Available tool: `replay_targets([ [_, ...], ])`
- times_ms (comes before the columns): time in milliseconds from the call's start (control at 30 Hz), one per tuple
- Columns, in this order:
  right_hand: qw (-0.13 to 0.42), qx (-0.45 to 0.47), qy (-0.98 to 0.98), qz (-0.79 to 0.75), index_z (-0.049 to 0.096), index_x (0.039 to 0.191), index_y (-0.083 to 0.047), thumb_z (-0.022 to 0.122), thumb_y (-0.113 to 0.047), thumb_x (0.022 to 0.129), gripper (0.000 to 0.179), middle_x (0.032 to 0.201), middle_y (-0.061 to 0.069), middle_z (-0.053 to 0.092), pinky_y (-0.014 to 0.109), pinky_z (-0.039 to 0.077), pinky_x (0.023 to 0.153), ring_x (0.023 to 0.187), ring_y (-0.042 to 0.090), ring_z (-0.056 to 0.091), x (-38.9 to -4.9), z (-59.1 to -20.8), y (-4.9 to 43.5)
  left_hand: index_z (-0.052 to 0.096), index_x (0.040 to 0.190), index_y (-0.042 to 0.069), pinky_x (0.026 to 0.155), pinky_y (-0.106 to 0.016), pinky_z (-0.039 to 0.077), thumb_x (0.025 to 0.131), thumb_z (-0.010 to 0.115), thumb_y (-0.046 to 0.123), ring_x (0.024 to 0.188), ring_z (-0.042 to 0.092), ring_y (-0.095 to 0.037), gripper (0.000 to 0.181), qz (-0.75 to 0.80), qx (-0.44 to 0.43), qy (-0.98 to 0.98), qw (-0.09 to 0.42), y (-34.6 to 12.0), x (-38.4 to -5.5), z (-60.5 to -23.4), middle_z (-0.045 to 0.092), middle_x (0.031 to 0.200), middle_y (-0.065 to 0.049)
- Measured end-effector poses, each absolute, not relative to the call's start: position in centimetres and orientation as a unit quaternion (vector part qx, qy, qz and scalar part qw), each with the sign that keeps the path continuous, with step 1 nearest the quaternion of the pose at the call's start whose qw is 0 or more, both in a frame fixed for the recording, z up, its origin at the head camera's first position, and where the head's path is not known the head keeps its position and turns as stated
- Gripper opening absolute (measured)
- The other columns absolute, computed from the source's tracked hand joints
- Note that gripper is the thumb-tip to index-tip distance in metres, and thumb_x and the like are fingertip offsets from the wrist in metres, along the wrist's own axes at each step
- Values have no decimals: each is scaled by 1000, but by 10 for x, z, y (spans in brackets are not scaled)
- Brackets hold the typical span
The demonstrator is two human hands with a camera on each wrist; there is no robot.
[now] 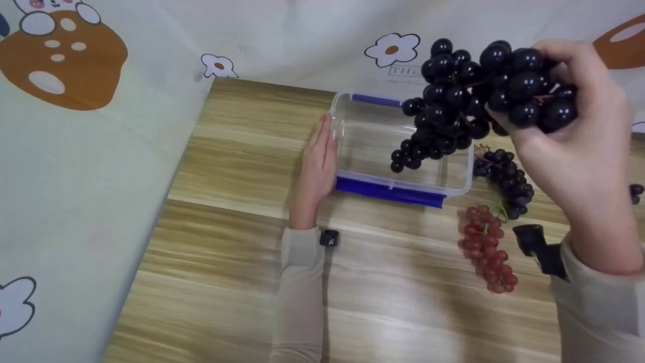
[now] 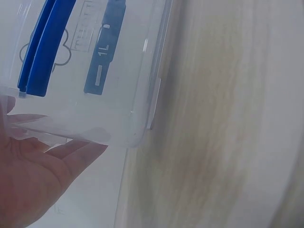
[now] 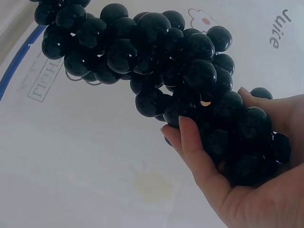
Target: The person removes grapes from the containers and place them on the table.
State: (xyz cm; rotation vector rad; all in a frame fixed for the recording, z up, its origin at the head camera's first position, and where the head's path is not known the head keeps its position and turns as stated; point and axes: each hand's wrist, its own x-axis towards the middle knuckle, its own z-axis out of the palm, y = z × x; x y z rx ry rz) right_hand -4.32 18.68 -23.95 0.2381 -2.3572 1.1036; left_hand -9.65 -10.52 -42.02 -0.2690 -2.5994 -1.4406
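Observation:
My right hand (image 1: 579, 121) grips a large bunch of black grapes (image 1: 438, 111) by its thick end, fingers and thumb curled round it. The bunch hangs in the air above the clear plastic container (image 1: 390, 188), hiding part of its right side. In the right wrist view, the grapes (image 3: 154, 28) trail away to the upper left from the fingers. Against the container's left wall lies my left hand (image 1: 320, 164) with its fingers straight. The left wrist view shows those fingers (image 2: 78, 154) along the outside of the wall.
To the right of the container lie a smaller dark grape bunch (image 1: 509, 181) and a red grape bunch (image 1: 486, 249). More dark grapes (image 1: 636, 193) show at the right edge. The wooden table (image 1: 227, 242) meets a patterned cloth (image 1: 126, 166) on the left and behind.

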Motion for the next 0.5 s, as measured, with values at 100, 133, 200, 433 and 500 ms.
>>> replay_targets([
  [100,263,89,-868,412,70,132,-20,88,3,80,59,119,11,73,28,60,98,113,23,69,-40,-241,196,29,165,1,134,-44,17,116,31,24,160,26,-39,54,-486,-89,-866,79,-104,-97,-421,28,172,-18],
  [133,263,89,-868,413,69,133,-21,88,3,81,60,120,12,73,29,60,99,114,24,69,-39,-242,199,30,165,1,134,-44,16,116,31,24,160,26,-39,54,-488,-88,-865,79,-104,-97,-421,28,172,-18],
  [200,265,87,-872,402,68,134,-23,88,1,82,61,122,12,72,28,59,99,115,24,68,-37,-244,206,30,164,0,134,-43,16,116,31,24,160,26,-39,54,-492,-88,-863,79,-103,-97,-421,28,172,-18],
  [433,292,79,-879,369,65,139,-22,89,-8,85,61,127,7,72,25,54,107,121,17,66,-29,-246,226,29,164,0,134,-41,15,116,31,24,160,25,-38,54,-493,-88,-862,79,-102,-98,-422,27,172,-18],
  [500,302,78,-876,368,64,140,-19,88,-10,86,59,130,6,71,26,50,112,125,17,64,-24,-244,228,29,164,0,134,-42,15,116,32,23,160,25,-38,54,-492,-90,-862,81,-102,-98,-422,27,172,-19],
])
